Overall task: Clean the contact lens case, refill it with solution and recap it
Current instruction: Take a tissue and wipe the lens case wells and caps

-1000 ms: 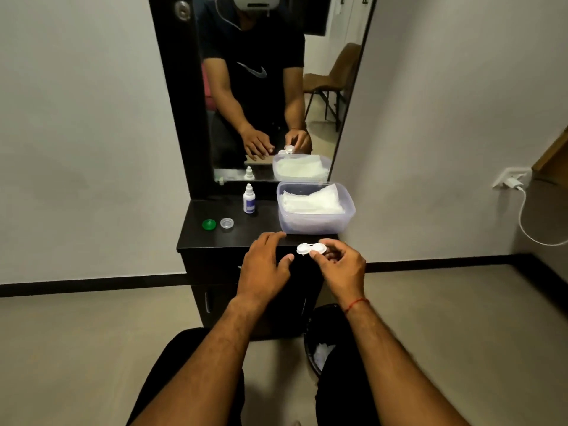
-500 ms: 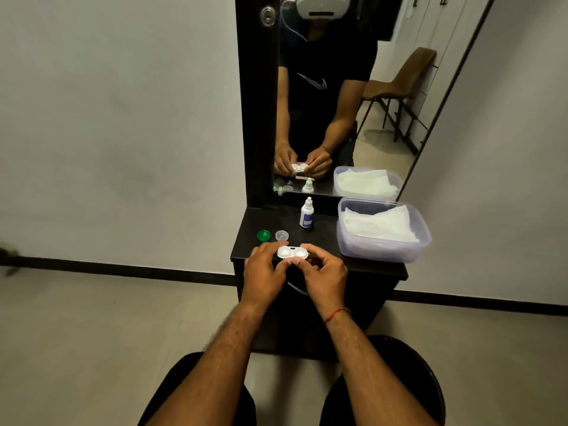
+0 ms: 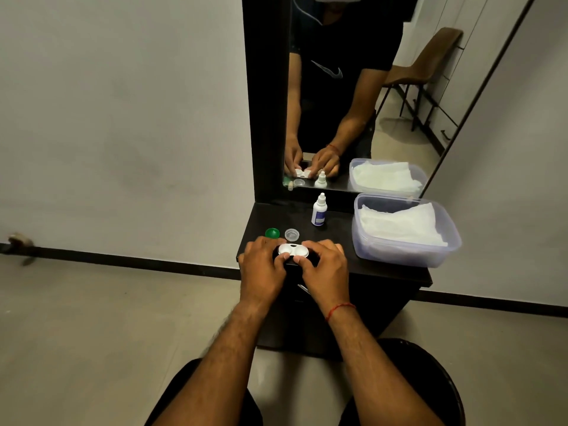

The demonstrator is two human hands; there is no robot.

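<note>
The white two-well contact lens case (image 3: 293,250) is held between both hands over the front edge of the dark dresser top (image 3: 338,241). My left hand (image 3: 263,265) grips its left well and my right hand (image 3: 325,269) grips its right well, thumbs on top. Just behind the hands lie a green cap (image 3: 272,233) and a clear cap (image 3: 291,234), both off the case. The small white solution bottle (image 3: 319,210) with a blue label stands upright further back, near the mirror.
A clear plastic tub (image 3: 405,253) holding white tissues sits on the right of the dresser top. A tall mirror (image 3: 353,93) rises behind it. A dark round bin (image 3: 430,379) stands on the floor at the lower right.
The view has swung left, so the dresser now sits right of centre. The hands and case have moved from beside the tub to the dresser's front left, near the caps.
</note>
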